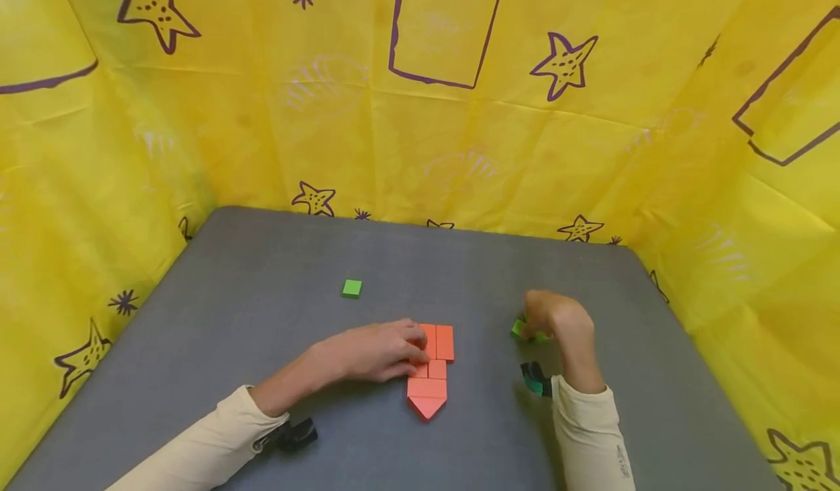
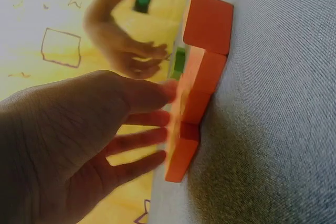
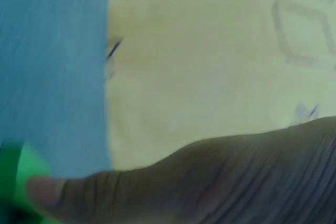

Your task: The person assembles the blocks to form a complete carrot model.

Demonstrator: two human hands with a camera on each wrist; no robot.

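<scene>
Several orange blocks (image 1: 445,343) lie together on the grey table, with a triangular block (image 1: 427,408) at the near end. My left hand (image 1: 377,350) rests its fingertips on the upper left of this group, partly covering it. In the left wrist view, the fingers (image 2: 139,142) are spread along the row and touch its top. To the right, my right hand (image 1: 558,319) reaches down and pinches a green block (image 1: 518,328). The right wrist view, blurred, has the thumb against the green block (image 3: 31,174); the other fingers are hidden there.
A single green block (image 1: 351,288) lies farther back, left of the orange group. Yellow cloth (image 1: 433,133) with drawn starfish hangs around the back and sides of the grey table (image 1: 275,257). Dark bands (image 1: 298,435) sit at both wrists.
</scene>
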